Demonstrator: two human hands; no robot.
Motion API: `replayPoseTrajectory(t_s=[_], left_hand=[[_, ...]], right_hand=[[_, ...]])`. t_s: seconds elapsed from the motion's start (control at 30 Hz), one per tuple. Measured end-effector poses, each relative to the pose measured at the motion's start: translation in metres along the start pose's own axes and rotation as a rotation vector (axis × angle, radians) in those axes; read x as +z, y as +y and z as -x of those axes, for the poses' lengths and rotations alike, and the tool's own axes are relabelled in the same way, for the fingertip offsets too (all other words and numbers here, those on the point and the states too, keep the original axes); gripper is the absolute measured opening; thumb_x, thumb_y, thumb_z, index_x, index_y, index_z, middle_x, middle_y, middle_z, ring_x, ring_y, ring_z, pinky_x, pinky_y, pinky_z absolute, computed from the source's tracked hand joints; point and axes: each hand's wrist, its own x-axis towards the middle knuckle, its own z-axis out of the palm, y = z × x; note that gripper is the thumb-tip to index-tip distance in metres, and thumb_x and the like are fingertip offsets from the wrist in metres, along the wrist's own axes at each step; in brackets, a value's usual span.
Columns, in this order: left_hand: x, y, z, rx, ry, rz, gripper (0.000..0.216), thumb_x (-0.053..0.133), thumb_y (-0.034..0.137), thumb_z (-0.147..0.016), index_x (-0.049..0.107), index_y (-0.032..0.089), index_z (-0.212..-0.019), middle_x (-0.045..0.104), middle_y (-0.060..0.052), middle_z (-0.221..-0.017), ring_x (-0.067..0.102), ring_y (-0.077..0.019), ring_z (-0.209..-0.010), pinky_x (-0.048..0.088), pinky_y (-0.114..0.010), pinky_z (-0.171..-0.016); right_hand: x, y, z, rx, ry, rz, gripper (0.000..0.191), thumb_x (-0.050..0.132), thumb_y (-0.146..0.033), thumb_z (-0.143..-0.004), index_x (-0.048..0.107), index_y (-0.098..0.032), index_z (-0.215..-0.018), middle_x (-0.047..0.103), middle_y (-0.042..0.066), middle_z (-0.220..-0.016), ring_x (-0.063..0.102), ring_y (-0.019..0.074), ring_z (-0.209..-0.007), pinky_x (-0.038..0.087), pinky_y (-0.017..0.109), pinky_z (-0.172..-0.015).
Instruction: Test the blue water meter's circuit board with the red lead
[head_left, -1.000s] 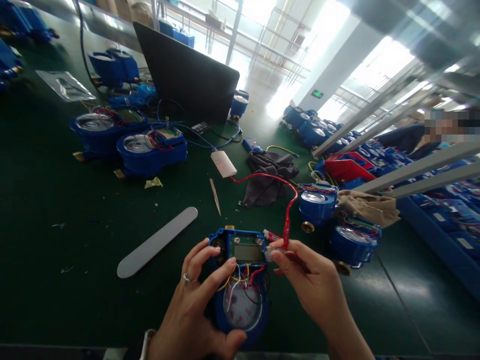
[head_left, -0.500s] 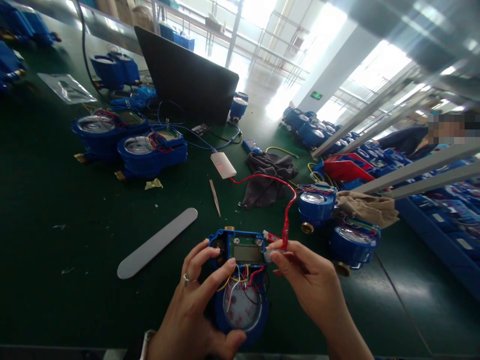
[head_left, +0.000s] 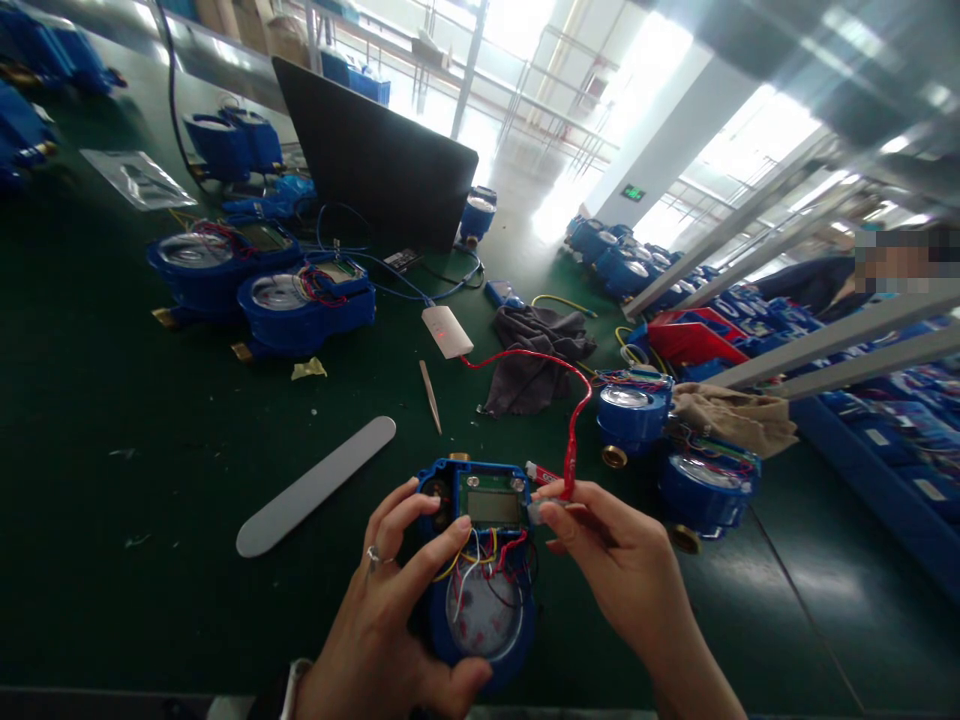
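A blue water meter (head_left: 486, 610) with a small display and loose coloured wires lies on the green table in front of me. My left hand (head_left: 397, 590) grips its left side, fingers on the upper housing and thumb by the lower rim. Pinched in my right hand (head_left: 611, 540) is a greyish connector (head_left: 541, 511) at the end of a red cable (head_left: 576, 430), held against the right edge of the display housing. That cable runs to a white box (head_left: 448, 332) with a red light. Just behind the connector lies a red-and-white tube-like item (head_left: 541, 473), partly hidden.
Two open meters (head_left: 300, 300) sit at left, two more (head_left: 709, 480) at right. A grey flat strip (head_left: 316, 487), tweezers (head_left: 430, 397) and a dark cloth (head_left: 536, 355) lie between. A black screen (head_left: 375, 150) stands behind. Another person (head_left: 814, 275) is at far right.
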Motion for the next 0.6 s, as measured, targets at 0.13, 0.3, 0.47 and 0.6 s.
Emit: replayPoseTrajectory(t_s=[0.13, 0.3, 0.47, 0.6], left_hand=[[-0.0001, 0.0005, -0.0009, 0.004, 0.007, 0.003, 0.077, 0.061, 0.064, -0.067, 0.039, 0.030, -0.133, 0.030, -0.012, -0.133, 0.028, -0.0412, -0.131, 0.044, -0.063, -0.098], [-0.0005, 0.0005, 0.0009, -0.007, -0.008, -0.005, 0.080, 0.064, 0.062, -0.065, 0.038, 0.030, -0.134, 0.029, -0.012, -0.134, 0.029, -0.0424, -0.131, 0.046, -0.063, -0.095], [-0.0013, 0.0003, -0.0008, 0.004, 0.006, -0.006, 0.080, 0.065, 0.061, -0.064, 0.039, 0.030, -0.133, 0.030, -0.012, -0.133, 0.030, -0.0428, -0.130, 0.046, -0.064, -0.095], [-0.0010, 0.0004, -0.0016, 0.004, 0.007, -0.011, 0.079, 0.064, 0.063, -0.065, 0.040, 0.030, -0.132, 0.030, -0.012, -0.132, 0.031, -0.0422, -0.129, 0.047, -0.063, -0.095]], right_hand=[[0.0000, -0.0006, -0.0004, -0.006, -0.002, -0.017, 0.020, 0.060, -0.038, -0.085, 0.068, -0.020, -0.088, 0.069, 0.004, -0.082, 0.067, 0.0167, -0.067, 0.058, 0.023, -0.051], [0.0004, -0.0021, -0.0009, 0.010, -0.002, -0.019, 0.021, 0.060, -0.039, -0.085, 0.068, -0.019, -0.087, 0.070, 0.005, -0.085, 0.067, 0.0173, -0.068, 0.058, 0.023, -0.051], [0.0012, -0.0027, -0.0010, 0.000, 0.006, -0.019, 0.021, 0.060, -0.039, -0.085, 0.068, -0.019, -0.087, 0.070, 0.005, -0.084, 0.067, 0.0167, -0.066, 0.057, 0.023, -0.050], [0.0012, -0.0009, -0.0010, -0.002, 0.006, -0.013, 0.021, 0.059, -0.039, -0.086, 0.068, -0.019, -0.088, 0.070, 0.005, -0.086, 0.067, 0.0168, -0.067, 0.057, 0.023, -0.051]])
